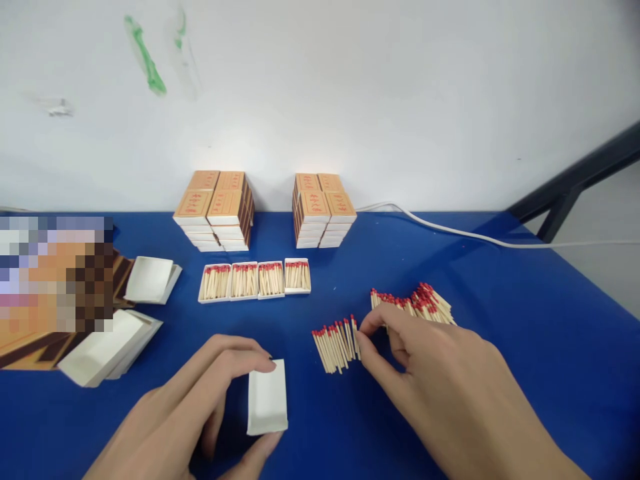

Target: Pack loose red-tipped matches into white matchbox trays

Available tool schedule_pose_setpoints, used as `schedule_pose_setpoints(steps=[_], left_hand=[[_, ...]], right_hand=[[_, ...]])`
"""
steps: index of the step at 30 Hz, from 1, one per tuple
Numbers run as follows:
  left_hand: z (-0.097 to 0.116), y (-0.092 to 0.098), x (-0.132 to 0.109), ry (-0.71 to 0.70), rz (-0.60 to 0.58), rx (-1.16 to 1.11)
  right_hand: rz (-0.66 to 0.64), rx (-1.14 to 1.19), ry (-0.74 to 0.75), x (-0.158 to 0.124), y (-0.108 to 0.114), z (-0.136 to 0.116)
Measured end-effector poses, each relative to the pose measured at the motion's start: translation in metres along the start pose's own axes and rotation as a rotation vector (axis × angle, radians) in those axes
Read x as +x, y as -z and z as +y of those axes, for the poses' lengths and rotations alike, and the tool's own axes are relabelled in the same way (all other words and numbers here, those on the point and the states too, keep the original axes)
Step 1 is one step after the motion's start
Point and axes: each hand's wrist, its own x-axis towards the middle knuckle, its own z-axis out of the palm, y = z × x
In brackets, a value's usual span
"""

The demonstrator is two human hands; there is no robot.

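Note:
My left hand (pixel 200 393) grips a white matchbox tray (pixel 267 400), fingertips at its far edge and thumb at its near edge. No matches show inside the tray. To the right, a loose row of red-tipped matches (pixel 334 347) lies on the blue table. At that row's right end, my right hand (pixel 440 373) pinches a match (pixel 355 333) between thumb and forefinger. Behind the same hand is a bigger heap of matches (pixel 425 303), partly hidden by it.
Several match-filled trays (pixel 245 281) stand in a line. Behind them are two stacks of closed matchboxes (pixel 215 210), (pixel 324 210) near the wall. White trays (pixel 107 347) and brown box sleeves (pixel 30 343) lie at left, beside a blurred patch. A white cable (pixel 450 230) runs along the back.

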Motion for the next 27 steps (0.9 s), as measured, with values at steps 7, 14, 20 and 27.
schedule_pose_setpoints(steps=[7, 14, 20, 27], left_hand=[[0.0003, 0.0, -0.0003, -0.014, -0.086, -0.002], [0.0006, -0.002, -0.0051, -0.118, -0.032, 0.09], [0.0012, -0.0006, -0.0024, -0.154, -0.044, 0.148], [0.0058, 0.0003, -0.0033, -0.145, -0.035, 0.149]], right_hand=[[0.011, 0.002, 0.02, 0.0003, 0.0009, 0.0], [0.172, -0.22, -0.03, 0.0034, -0.0013, 0.0041], [0.177, -0.309, -0.033, 0.0052, -0.0053, 0.0071], [0.163, -0.328, -0.047, 0.0037, -0.0064, 0.0073]])
